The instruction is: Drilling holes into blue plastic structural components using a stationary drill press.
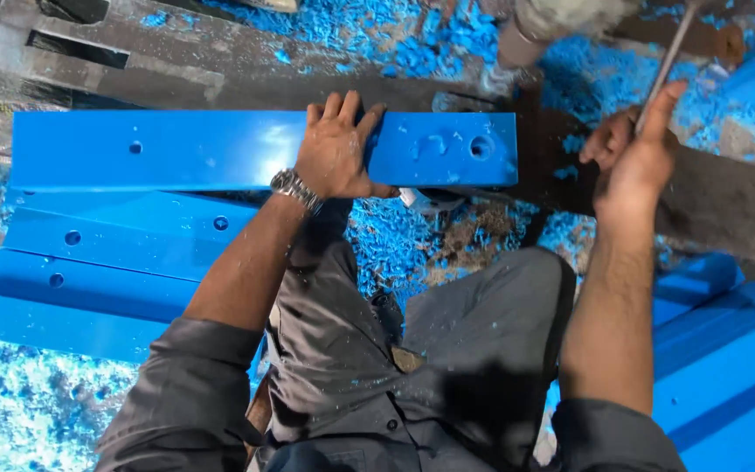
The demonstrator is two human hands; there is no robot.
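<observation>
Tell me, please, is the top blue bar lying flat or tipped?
Flat: the bar lies broad face up, left hand pressed flat on it.

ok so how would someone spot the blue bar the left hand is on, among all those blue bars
Start from the stack of blue bars on the left, lying in blue shavings. The top blue bar is farthest from the person, under the flat left hand with the wristwatch. Unlike the others, its right end sticks out toward the drill and has a bigger hole.

The floor (pixel 10 411) is covered with blue shavings (pixel 412 39). A grey metal bench (pixel 220 74) is seen above.
</observation>
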